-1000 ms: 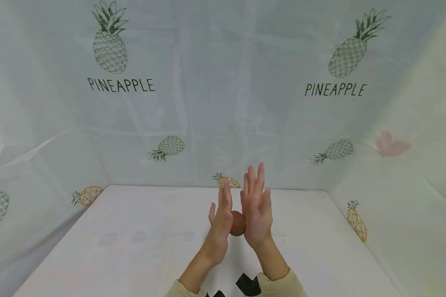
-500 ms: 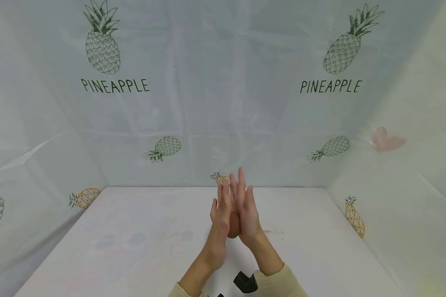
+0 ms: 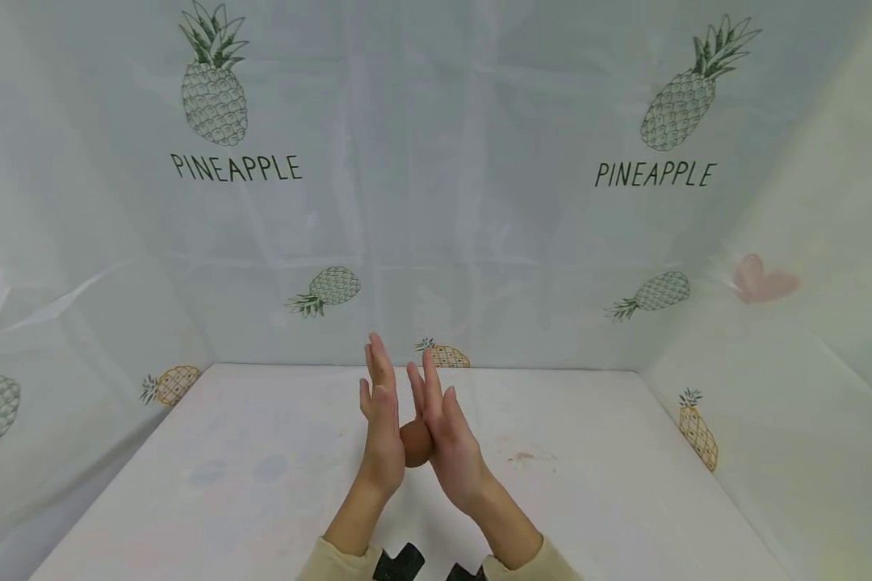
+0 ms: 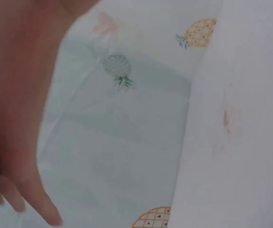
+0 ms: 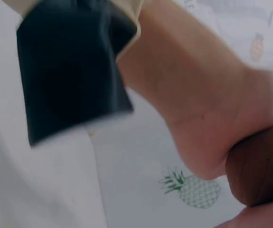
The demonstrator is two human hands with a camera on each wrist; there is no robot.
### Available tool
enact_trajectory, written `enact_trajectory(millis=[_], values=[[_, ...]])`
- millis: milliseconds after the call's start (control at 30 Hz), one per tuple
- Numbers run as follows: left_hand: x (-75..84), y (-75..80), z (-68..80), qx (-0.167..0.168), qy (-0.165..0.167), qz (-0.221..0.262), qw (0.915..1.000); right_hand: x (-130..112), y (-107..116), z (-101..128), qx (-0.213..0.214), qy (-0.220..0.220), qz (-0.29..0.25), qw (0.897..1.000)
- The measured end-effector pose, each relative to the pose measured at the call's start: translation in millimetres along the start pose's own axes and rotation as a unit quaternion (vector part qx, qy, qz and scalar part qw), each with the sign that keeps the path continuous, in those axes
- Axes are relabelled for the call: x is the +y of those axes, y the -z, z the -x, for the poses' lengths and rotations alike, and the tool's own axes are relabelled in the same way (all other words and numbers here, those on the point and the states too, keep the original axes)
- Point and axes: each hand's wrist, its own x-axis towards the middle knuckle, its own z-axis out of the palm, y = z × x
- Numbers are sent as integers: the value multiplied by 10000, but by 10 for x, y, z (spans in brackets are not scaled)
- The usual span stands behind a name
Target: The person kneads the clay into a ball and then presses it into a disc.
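Note:
A smooth brown ball, like clay (image 3: 417, 443), sits between my two palms above the white table. My left hand (image 3: 383, 436) presses it from the left, fingers straight and pointing up and away. From the other side my right hand (image 3: 450, 456) presses with its palm, its fingers also extended. Seen from the right wrist, the ball (image 5: 260, 168) shows fine creases and is sandwiched between the left hand's heel (image 5: 208, 142) and the right palm (image 5: 265, 216). In the left wrist view the right hand (image 4: 17, 95) fills the left side, and the ball is mostly cut off at the edge.
Beneath the hands spreads a white table (image 3: 596, 484) with a small reddish-brown smear (image 3: 521, 457) right of them and faint bluish spots. Pale sheeting printed with pineapples (image 3: 436, 202) encloses the back and sides. Black wrist mounts (image 3: 400, 562) sit at the beige cuffs (image 3: 337, 562).
Both hands have moved left with the ball between them. Their relative positions have shifted: the right hand was higher a second ago, and the left fingertips now reach higher than the right.

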Motion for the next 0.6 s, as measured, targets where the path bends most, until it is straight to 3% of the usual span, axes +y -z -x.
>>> enact_trajectory(millis=[167, 333, 500, 600], values=[[-41, -40, 0, 47, 98, -416, 9991, -83, -26, 37, 265, 677, 116, 9973], [-49, -190, 71, -283, -28, -789, 9965, -165, 51, 68, 606, 1165, 113, 9913], [-19, -313, 160, -743, -325, -390, 9959, -186, 150, 61, 1058, 1382, 198, 9845], [27, -338, 203, -970, -242, 136, 9949, -170, 197, 37, 1273, 1343, 174, 9826]])
